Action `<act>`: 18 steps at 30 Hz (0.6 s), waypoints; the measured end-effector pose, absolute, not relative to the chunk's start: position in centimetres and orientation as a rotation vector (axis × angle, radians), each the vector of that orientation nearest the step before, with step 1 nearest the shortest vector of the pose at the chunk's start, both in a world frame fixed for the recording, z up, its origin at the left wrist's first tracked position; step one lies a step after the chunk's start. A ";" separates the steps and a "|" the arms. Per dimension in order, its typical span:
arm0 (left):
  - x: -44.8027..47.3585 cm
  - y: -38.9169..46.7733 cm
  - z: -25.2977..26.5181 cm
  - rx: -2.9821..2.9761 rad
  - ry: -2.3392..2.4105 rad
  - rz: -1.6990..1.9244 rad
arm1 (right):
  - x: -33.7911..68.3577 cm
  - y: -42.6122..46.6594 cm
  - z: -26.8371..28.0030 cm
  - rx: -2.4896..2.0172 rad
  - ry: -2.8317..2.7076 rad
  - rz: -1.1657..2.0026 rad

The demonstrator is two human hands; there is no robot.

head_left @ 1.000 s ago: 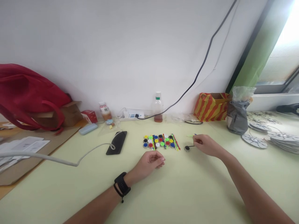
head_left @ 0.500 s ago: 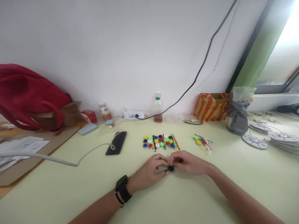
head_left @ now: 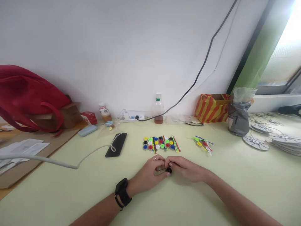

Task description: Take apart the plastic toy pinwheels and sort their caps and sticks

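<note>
A small black round disc point(head_left: 169, 170) sits between my two hands, low over the table, with a thin dark strip running from it toward my left fingers. My left hand point(head_left: 152, 171) pinches the disc's left side, thumb at its near edge. From the right, my right hand point(head_left: 185, 168) closes its fingertips on the top of the disc; they partly cover it. Beyond the hands, rows of coloured discs on clear bases point(head_left: 162, 146) lie beside bundled coloured sticks point(head_left: 176, 144). A smaller loose pile of sticks and discs point(head_left: 203, 142) lies farther right.
A black phone-like slab point(head_left: 116, 145) with a grey cable point(head_left: 94, 150) lies left. Along the wall stand a bottle point(head_left: 158, 110), a power strip point(head_left: 131, 116) and a striped bag point(head_left: 211, 108). A grey bag point(head_left: 238, 119) and stacked grey discs point(head_left: 287, 142) are at right.
My right hand has shifted slightly left and down, its fingertips now closer to my left fingers. The black disc has turned and tilted between them.
</note>
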State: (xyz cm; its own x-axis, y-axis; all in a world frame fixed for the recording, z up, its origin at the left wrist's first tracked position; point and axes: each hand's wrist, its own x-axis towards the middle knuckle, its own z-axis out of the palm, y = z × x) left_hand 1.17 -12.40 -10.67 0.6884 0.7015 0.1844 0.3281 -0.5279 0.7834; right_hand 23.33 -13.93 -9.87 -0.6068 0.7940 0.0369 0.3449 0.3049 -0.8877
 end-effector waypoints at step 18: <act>0.5 -10.6 -12.0 1.504 0.838 0.815 | 23.6 -13.5 -8.5 -1.031 -1.739 1.170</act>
State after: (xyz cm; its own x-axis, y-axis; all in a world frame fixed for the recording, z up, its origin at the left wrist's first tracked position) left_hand 0.46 -10.64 -12.04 0.4999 0.8655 0.0331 0.0571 -0.0710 0.9958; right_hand 23.59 -13.52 -8.51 -0.3629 0.9176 0.1624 0.1949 0.2452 -0.9497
